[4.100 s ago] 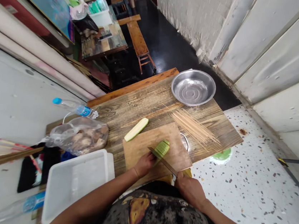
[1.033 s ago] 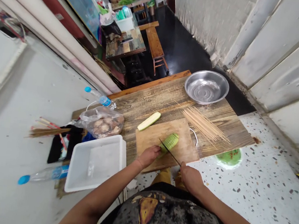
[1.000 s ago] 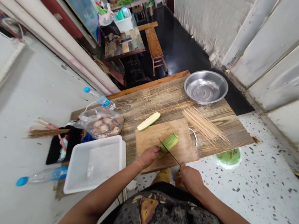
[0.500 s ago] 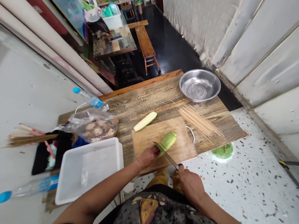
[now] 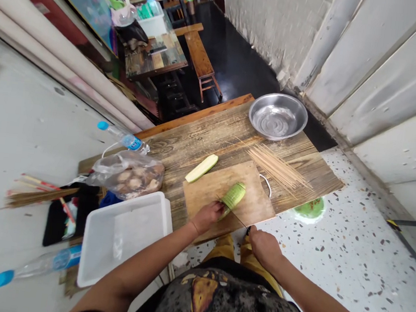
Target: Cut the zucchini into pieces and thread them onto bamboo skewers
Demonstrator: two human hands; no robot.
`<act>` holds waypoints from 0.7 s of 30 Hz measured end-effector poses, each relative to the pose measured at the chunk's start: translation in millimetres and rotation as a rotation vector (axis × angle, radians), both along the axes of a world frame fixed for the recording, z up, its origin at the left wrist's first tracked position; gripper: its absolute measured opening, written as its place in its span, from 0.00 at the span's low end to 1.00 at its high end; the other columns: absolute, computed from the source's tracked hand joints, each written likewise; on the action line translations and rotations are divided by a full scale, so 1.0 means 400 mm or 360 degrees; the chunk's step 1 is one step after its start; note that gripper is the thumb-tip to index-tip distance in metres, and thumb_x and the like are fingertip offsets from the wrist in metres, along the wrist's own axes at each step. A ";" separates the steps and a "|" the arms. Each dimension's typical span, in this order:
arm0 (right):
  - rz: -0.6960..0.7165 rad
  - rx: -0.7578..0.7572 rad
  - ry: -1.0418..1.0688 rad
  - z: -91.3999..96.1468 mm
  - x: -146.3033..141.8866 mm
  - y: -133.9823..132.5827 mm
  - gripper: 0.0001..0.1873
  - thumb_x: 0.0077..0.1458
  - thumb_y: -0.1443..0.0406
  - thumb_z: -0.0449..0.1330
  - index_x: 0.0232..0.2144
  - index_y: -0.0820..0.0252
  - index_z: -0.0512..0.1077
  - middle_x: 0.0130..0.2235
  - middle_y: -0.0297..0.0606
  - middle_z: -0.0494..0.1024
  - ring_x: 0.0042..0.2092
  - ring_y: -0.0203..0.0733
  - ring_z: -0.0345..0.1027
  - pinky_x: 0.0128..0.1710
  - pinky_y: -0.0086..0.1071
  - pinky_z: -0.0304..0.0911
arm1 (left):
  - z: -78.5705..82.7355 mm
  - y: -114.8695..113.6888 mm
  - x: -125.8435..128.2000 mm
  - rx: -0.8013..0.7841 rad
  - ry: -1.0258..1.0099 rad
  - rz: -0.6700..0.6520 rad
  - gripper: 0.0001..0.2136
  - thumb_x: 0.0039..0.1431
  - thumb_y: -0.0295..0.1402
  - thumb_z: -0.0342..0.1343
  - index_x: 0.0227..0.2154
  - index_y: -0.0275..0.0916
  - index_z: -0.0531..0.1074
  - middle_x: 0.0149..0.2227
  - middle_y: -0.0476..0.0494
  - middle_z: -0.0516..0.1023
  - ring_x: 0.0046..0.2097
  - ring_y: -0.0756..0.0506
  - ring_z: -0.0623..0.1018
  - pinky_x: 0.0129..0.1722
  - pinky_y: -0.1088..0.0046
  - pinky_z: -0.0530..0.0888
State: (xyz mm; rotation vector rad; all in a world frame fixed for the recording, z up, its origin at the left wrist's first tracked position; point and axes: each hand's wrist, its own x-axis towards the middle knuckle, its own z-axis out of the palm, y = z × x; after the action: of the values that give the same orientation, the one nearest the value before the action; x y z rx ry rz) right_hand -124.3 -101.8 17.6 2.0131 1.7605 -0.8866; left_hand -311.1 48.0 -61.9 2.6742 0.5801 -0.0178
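Wooden tabletop (image 5: 195,134) held steel basin (image 5: 278,116) at board's 1 o'clock, skewers (image 5: 276,166) at 2. On cutting board (image 5: 203,198), green vegetable half (image 5: 237,193) lay skin up, crosswise cuts toward its 1 o'clock end. My left grip (image 5: 206,216) held its 7 o'clock end; right grip (image 5: 265,245) closed round knife (image 5: 238,220), blade across vegetable. Cutting seemed well along there, not begun on second half (image 5: 201,169), board's 10 o'clock.

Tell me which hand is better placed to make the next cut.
Probably the right hand: it holds the knife, whose blade lies across the green vegetable. The left hand steadies that vegetable on the cutting board.
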 end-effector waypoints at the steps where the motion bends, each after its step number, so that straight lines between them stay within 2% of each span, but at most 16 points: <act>1: -0.0002 -0.0003 0.0002 -0.004 0.001 0.003 0.12 0.57 0.76 0.47 0.42 0.67 0.66 0.34 0.48 0.79 0.37 0.45 0.76 0.33 0.30 0.65 | 0.003 -0.001 0.000 -0.0011 0.0005 0.0004 0.13 0.64 0.29 0.44 0.44 0.35 0.73 0.44 0.39 0.77 0.48 0.43 0.75 0.48 0.64 0.74; 4: 0.0001 0.0010 0.0015 0.001 0.004 0.005 0.12 0.57 0.76 0.47 0.42 0.66 0.65 0.34 0.47 0.79 0.37 0.45 0.76 0.32 0.29 0.65 | 0.000 -0.006 -0.004 -0.0057 0.0004 0.0071 0.13 0.65 0.29 0.43 0.43 0.35 0.73 0.43 0.39 0.78 0.47 0.42 0.75 0.48 0.63 0.73; 8: 0.0014 0.0042 0.0022 0.036 0.004 -0.006 0.11 0.58 0.75 0.47 0.42 0.65 0.65 0.35 0.47 0.79 0.37 0.46 0.76 0.32 0.30 0.65 | -0.022 -0.014 -0.013 -0.0160 -0.0035 0.0168 0.12 0.63 0.28 0.45 0.40 0.37 0.74 0.43 0.40 0.78 0.47 0.42 0.75 0.49 0.62 0.73; 13: 0.0019 0.0042 0.0025 0.075 -0.008 -0.021 0.09 0.58 0.74 0.49 0.40 0.65 0.65 0.34 0.48 0.78 0.36 0.45 0.76 0.32 0.29 0.65 | -0.034 -0.013 -0.021 -0.0267 -0.0105 0.0244 0.10 0.62 0.28 0.48 0.42 0.40 0.74 0.44 0.42 0.78 0.49 0.43 0.75 0.52 0.62 0.72; 21: -0.0019 -0.0023 0.0080 0.080 -0.012 -0.011 0.12 0.58 0.76 0.46 0.41 0.66 0.66 0.35 0.49 0.78 0.38 0.46 0.76 0.33 0.30 0.65 | -0.027 -0.009 -0.024 -0.0113 -0.0058 0.0084 0.13 0.61 0.24 0.48 0.43 0.38 0.74 0.47 0.41 0.78 0.51 0.42 0.74 0.51 0.61 0.73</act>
State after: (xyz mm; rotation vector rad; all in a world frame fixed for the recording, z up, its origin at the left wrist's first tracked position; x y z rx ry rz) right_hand -128.9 -106.1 49.7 2.0110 1.7650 -0.9591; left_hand -320.6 44.3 -72.7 2.5840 0.6264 0.0243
